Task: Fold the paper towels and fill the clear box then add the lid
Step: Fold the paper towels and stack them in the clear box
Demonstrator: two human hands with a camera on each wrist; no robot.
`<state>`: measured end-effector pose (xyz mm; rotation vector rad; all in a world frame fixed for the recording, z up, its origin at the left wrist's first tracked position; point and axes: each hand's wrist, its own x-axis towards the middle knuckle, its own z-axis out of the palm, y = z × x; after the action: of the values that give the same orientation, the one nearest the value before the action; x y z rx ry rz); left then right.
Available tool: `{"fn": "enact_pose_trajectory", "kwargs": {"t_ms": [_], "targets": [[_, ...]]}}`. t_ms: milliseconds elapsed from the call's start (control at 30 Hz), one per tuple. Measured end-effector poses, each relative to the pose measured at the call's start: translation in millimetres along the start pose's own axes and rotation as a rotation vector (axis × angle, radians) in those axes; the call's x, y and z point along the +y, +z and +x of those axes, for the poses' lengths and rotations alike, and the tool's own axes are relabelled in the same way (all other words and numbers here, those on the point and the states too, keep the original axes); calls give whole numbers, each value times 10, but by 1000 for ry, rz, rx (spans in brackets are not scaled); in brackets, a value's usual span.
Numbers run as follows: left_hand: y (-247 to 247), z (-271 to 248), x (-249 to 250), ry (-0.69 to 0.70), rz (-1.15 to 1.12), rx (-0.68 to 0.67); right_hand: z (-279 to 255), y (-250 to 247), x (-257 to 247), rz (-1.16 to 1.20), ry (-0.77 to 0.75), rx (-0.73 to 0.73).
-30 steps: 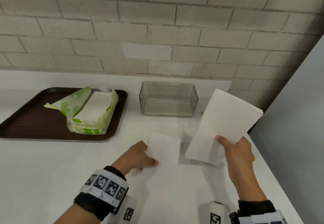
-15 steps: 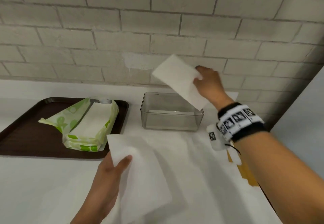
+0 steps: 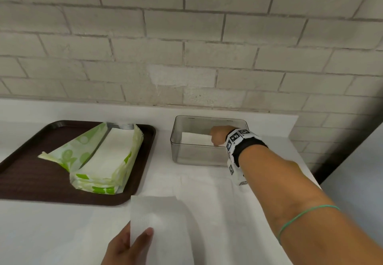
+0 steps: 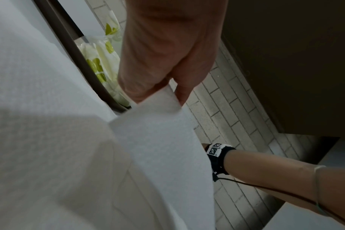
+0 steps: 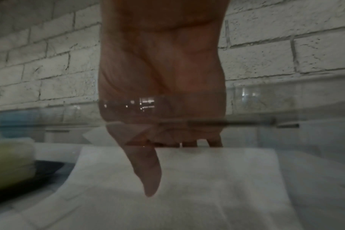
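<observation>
The clear box (image 3: 196, 158) stands at the back of the white table. My right hand (image 3: 216, 137) reaches down inside it and pinches a folded white paper towel (image 3: 194, 138). In the right wrist view, through the box wall, the thumb (image 5: 148, 171) lies on top of that folded towel (image 5: 207, 186) and the fingers are behind its edge. At the near edge my left hand (image 3: 132, 242) pinches the corner of a second white paper towel (image 3: 159, 213), held just above the table. The left wrist view shows the left hand (image 4: 158, 93) pinching that towel (image 4: 158, 140). No lid is in view.
A dark brown tray (image 3: 31, 182) on the left holds an open green-and-white pack of paper towels (image 3: 107, 157). A flat white sheet (image 3: 207, 190) lies on the table in front of the box. A brick wall runs behind; the table ends at the right.
My right hand has gone from above the box down into it with the folded towel. The left hand has drawn back toward me with its towel.
</observation>
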<state>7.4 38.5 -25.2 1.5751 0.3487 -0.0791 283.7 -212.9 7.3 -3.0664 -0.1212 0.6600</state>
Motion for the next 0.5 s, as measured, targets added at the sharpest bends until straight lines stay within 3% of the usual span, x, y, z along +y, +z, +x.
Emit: {"fn": "enact_pose_trajectory", "kwargs": {"t_ms": [100, 300, 367, 433, 500], "targets": [[-23, 3, 24, 5, 6, 10, -136, -60, -24, 41, -18, 48], [-35, -60, 71, -32, -1, 6, -966, -198, -105, 446, -144, 554], [-35, -108, 70, -46, -25, -12, -1292, -42, -80, 540, -179, 461], [-36, -161, 76, -67, -69, -34, -1635, 163, -63, 529, -210, 204], [-31, -218, 108, -74, -90, -70, -1906, 403, -37, 355, -177, -29]]}}
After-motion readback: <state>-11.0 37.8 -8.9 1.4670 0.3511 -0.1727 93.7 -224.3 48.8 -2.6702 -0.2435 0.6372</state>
